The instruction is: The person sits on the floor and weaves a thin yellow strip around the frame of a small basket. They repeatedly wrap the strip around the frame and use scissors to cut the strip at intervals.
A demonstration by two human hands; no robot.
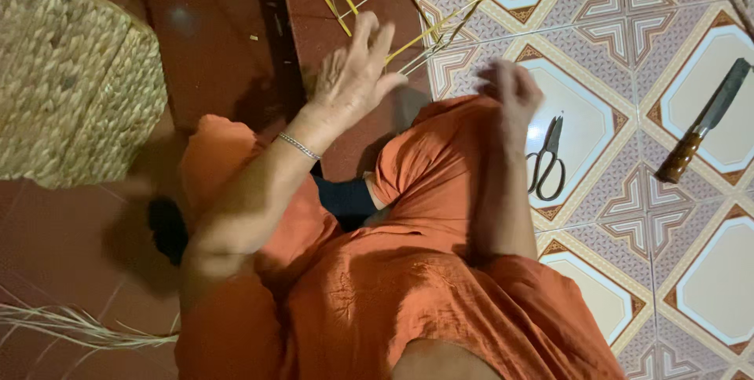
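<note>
My left hand (pixel 353 73) is raised over my knees with its fingers spread apart, holding nothing I can see; a thin bracelet circles its wrist. Just beyond its fingertips lie several thin yellow strips (pixel 424 30) crossing on the floor. My right hand (pixel 512 89) is blurred with its fingers curled; whether it holds a strip is unclear. I sit in orange clothing (pixel 408 270) with knees bent.
A woven straw basket (pixel 71 81) stands at the left on the dark red floor. Scissors (pixel 547 161) and a wooden-handled knife (pixel 703 121) lie on the patterned tiles at the right. Loose dry fibres (pixel 71 329) lie at the lower left.
</note>
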